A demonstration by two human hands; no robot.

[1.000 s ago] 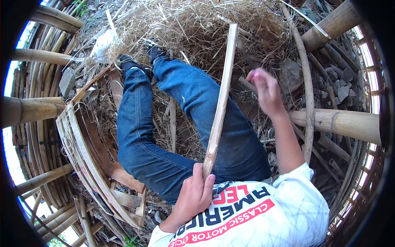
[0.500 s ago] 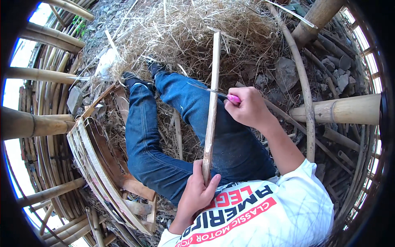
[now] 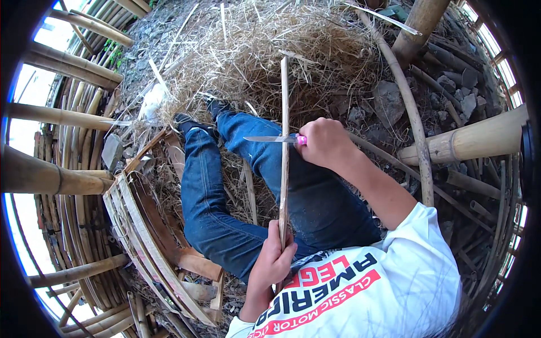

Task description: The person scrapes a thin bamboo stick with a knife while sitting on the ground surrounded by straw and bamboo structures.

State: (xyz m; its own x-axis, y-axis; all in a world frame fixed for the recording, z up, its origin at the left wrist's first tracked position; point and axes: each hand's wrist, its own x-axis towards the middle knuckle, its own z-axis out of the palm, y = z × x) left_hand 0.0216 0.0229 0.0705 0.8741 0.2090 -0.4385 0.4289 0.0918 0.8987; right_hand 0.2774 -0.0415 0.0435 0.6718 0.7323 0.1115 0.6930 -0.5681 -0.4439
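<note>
A long, narrow wooden strip [image 3: 284, 101] lies lengthwise over my right thigh, its far end toward the shavings. My left hand [image 3: 273, 260] is closed round its near end, close to my shirt. My right hand [image 3: 326, 142] grips the pink handle of a knife [image 3: 264, 138]. The blade crosses the strip at a right angle, about midway along, and its tip points left. Most of the handle is hidden in my fist. My legs in blue jeans [image 3: 205, 169] stretch away in front of me.
Thin shavings [image 3: 253, 56] are heaped beyond my feet. At left, a bundle of split strips [image 3: 141, 231] leans beside a bamboo piece [image 3: 200, 263]. Bamboo poles [image 3: 62, 115] stick in from the left, and a thick one [image 3: 468, 141] from the right. Rocks [image 3: 389, 104] lie at right.
The knife has moved a little down along the strip and its blade now lies more level. The strip has turned and stands straighter in view. Both hands keep their hold.
</note>
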